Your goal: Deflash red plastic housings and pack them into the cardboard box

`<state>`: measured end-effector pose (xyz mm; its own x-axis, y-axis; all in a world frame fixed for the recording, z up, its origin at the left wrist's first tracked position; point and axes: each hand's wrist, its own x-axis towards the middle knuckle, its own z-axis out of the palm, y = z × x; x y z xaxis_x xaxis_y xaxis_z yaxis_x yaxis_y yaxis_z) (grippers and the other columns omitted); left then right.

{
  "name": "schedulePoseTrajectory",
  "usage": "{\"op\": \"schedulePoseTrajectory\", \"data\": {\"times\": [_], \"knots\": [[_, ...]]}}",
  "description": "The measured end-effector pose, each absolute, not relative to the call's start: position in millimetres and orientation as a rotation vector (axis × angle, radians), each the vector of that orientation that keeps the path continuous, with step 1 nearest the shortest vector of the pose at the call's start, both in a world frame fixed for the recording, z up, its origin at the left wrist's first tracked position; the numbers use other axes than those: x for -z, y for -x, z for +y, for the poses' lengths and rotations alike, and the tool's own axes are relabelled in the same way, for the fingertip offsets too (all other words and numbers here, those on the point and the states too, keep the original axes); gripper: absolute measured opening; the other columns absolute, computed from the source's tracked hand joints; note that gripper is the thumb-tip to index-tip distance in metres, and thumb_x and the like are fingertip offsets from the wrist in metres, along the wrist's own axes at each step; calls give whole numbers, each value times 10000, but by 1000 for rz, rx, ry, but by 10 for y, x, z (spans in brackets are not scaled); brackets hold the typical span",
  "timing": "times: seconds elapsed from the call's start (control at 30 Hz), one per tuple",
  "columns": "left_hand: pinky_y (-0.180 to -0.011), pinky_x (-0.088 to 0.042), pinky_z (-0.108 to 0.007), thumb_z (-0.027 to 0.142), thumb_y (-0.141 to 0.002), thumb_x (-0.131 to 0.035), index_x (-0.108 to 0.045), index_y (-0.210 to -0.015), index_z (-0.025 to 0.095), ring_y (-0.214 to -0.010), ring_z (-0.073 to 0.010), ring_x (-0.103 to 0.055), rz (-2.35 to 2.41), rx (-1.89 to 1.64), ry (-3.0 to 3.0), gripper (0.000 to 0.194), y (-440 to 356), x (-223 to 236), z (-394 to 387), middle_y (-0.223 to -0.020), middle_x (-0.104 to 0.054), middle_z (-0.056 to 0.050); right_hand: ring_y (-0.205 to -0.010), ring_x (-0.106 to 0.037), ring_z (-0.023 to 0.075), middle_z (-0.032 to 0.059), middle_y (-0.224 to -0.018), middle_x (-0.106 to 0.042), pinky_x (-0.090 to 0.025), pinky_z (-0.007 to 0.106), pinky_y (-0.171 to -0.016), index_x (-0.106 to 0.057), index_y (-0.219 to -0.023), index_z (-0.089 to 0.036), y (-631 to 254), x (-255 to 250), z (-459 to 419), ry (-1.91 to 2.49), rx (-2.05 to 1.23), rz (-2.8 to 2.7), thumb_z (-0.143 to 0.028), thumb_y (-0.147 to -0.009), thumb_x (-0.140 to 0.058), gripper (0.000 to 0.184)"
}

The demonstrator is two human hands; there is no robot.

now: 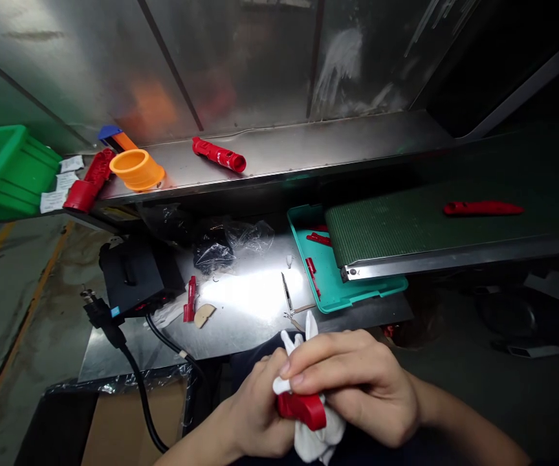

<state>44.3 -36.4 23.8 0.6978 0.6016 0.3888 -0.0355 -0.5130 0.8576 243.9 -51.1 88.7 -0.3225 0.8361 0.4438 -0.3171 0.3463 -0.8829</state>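
Low in the view, both my hands close around a small red plastic part wrapped partly in a white cloth. My left hand cups the part and the cloth from the left, fingers curled. My right hand lies over the top, its fingers pressing the cloth against the part. A tip of the cloth sticks up above my fingers.
A steel worktop holds a thin blade tool, a small red piece and crumpled plastic film. A teal tray holds red parts under a green conveyor belt carrying a red part. On the shelf lie an orange cup and a red tube. A green bin stands at left, a black box with a cable nearby.
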Motion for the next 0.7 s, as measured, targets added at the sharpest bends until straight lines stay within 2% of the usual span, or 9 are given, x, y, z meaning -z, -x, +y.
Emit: {"op": "schedulePoseTrajectory", "data": {"times": [0.17,0.3,0.4,0.5,0.6,0.7], "knots": [[-491,-386,-293,251,-852,-548,-411,-888,253,-528,-158,-465,415,-852,-2096,142,-448,-328,-334,-682,-471,27,-1130,-744,225,130,-1219,-770,-602,333,-963,-671,-1383,-211,-2405,-892,-459,443,-1447,-1362,-54,-958,-637,454],[-489,-393,-273,237,-807,-573,-427,-926,250,-506,-143,-481,396,-739,-2031,188,-459,-346,-322,-654,-497,51,-915,-782,192,92,-1029,-816,-623,300,-856,-798,-1119,-178,-2411,-907,-445,528,-1611,-1204,-117,-914,-707,232],[-509,-423,-264,214,-799,-553,-430,-936,248,-539,-149,-537,373,-700,-2005,188,-465,-327,-329,-683,-539,36,-805,-760,178,70,-887,-811,-612,276,-760,-818,-960,-165,-2421,-942,-469,645,-1674,-1137,-130,-874,-717,137],[-516,-434,-271,202,-814,-551,-420,-948,247,-536,-150,-542,363,-767,-2033,192,-498,-321,-355,-702,-547,26,-746,-720,172,69,-828,-783,-578,256,-657,-803,-929,-150,-2415,-952,-533,766,-1669,-1115,-178,-893,-696,116],[-447,-358,-284,184,-780,-561,-388,-959,257,-448,-139,-420,385,-872,-2029,260,-572,-318,-407,-627,-453,61,-594,-643,109,28,-745,-739,-520,190,-542,-770,-960,-150,-2428,-897,-603,823,-1757,-917,-263,-942,-698,135],[-426,-304,-302,212,-748,-581,-372,-957,265,-434,-151,-373,439,-935,-2033,300,-647,-301,-478,-610,-419,60,-648,-678,113,38,-798,-761,-550,197,-600,-773,-986,-158,-2513,-823,-625,780,-1791,-815,-307,-961,-706,165]]}}
